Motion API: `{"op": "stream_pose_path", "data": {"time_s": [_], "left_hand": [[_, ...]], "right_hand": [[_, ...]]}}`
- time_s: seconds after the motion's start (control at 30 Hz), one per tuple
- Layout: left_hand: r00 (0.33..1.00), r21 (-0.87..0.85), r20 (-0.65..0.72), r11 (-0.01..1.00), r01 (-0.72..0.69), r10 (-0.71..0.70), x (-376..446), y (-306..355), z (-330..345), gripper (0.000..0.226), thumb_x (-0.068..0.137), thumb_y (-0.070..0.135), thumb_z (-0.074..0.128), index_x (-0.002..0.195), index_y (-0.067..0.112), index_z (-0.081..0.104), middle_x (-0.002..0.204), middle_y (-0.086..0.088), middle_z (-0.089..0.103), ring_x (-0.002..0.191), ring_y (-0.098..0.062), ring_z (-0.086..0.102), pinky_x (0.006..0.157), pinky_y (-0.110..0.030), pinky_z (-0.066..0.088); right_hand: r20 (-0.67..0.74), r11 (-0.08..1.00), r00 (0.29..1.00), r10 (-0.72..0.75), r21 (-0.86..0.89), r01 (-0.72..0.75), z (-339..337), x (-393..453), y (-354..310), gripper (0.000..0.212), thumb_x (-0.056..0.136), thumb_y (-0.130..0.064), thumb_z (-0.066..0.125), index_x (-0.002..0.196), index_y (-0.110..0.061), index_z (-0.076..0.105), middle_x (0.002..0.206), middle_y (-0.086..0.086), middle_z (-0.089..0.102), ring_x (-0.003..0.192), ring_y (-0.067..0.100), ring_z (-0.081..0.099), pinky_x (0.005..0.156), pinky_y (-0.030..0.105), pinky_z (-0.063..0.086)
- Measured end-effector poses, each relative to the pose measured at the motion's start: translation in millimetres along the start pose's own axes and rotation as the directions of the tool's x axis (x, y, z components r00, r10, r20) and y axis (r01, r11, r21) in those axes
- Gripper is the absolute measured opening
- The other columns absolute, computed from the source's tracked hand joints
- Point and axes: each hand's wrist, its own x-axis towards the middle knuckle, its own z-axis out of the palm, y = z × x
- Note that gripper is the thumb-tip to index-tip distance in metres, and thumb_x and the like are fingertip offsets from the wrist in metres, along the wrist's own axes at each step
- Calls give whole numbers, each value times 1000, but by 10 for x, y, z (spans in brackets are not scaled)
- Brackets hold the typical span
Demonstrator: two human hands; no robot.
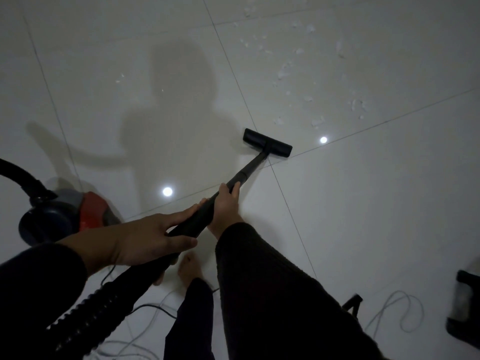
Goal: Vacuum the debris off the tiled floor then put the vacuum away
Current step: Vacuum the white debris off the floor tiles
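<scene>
Both hands hold the black vacuum wand (248,170), which slants up and to the right. My left hand (145,236) grips its near end, thumb below the tube. Farther along, my right hand (225,207) wraps around it. The wand ends in a flat black floor head (267,142) resting on the pale glossy tiled floor (363,203). White debris scraps (306,81) lie scattered beyond the head toward the upper right. The red and dark blue vacuum canister (65,216) sits on the floor at the left, its ribbed hose (98,307) running under my left arm.
Loose cables (397,313) curl on the floor near my bare foot (191,267) and at the lower right. A dark object (465,313) stands at the right edge. Two ceiling lights reflect off the tiles, and my shadow falls across the middle.
</scene>
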Motion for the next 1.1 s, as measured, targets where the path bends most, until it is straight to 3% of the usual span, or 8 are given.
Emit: {"op": "stream_pose_path", "data": {"time_s": [0.17, 0.3, 0.4, 0.5, 0.67, 0.87, 1.0, 1.1], "left_hand": [[997, 55, 68, 998, 42, -45, 34, 44, 153, 66, 94, 27, 51, 126, 59, 3, 75, -1, 61, 43, -3, 61, 49, -16, 49], [987, 17, 110, 993, 116, -117, -32, 82, 257, 66, 92, 26, 55, 111, 71, 11, 69, -6, 59, 43, -13, 61, 56, -33, 56], [983, 38, 120, 990, 138, -142, -82, 125, 320, 65, 91, 28, 56, 105, 74, 12, 70, -9, 58, 44, -16, 60, 55, -32, 55], [980, 51, 125, 987, 152, -157, -91, 160, 400, 65, 90, 30, 56, 106, 74, 11, 72, -10, 58, 47, -19, 62, 55, -32, 55], [978, 50, 129, 986, 160, -165, -59, 186, 560, 71, 91, 29, 57, 124, 64, 5, 71, -9, 60, 49, -21, 63, 55, -32, 55], [976, 173, 165, 979, 110, -139, -24, 158, 547, 73, 90, 31, 57, 133, 61, 6, 74, -9, 62, 48, -18, 65, 56, -31, 57], [971, 150, 199, 983, 104, -133, -133, 2, 519, 69, 91, 30, 57, 116, 70, 7, 73, -11, 60, 52, -23, 64, 52, -28, 54], [965, 134, 220, 984, 113, -141, -204, -173, 485, 70, 91, 28, 57, 118, 67, 6, 71, -11, 59, 50, -22, 62, 51, -28, 54]], "right_hand": [[-42, 999, 999, 14, 41, -12, -244, 29, 149, 56, 101, -29, 43, 146, -53, 21, 122, 9, 49, 67, 17, 52, 67, 32, 54], [-57, 994, 997, 46, 97, -40, -394, -52, 224, 55, 101, -28, 42, 146, -53, 22, 114, 5, 51, 65, 16, 52, 56, 27, 52], [-56, 986, 996, 70, 154, -61, -468, -115, 257, 54, 101, -29, 44, 145, -53, 25, 116, 4, 51, 68, 16, 53, 57, 27, 53], [-58, 981, 995, 86, 180, -74, -575, -159, 254, 54, 100, -31, 47, 144, -55, 26, 123, 7, 51, 69, 17, 54, 63, 29, 55], [-33, 983, 996, 78, 168, -71, -756, -189, 194, 54, 100, -32, 47, 144, -56, 26, 119, 7, 51, 72, 16, 55, 67, 31, 55], [-46, 973, 998, 42, 230, -30, -789, -182, 266, 54, 101, -32, 45, 145, -55, 23, 121, 7, 51, 69, 17, 53, 76, 35, 55], [-81, 962, 996, 32, 273, -9, -742, -249, 495, 53, 101, -32, 44, 145, -54, 24, 119, 8, 52, 67, 16, 52, 68, 33, 52], [-96, 950, 995, 38, 311, -7, -679, -266, 714, 54, 101, -31, 45, 145, -54, 24, 117, 12, 52, 65, 16, 51, 66, 33, 51]]}}
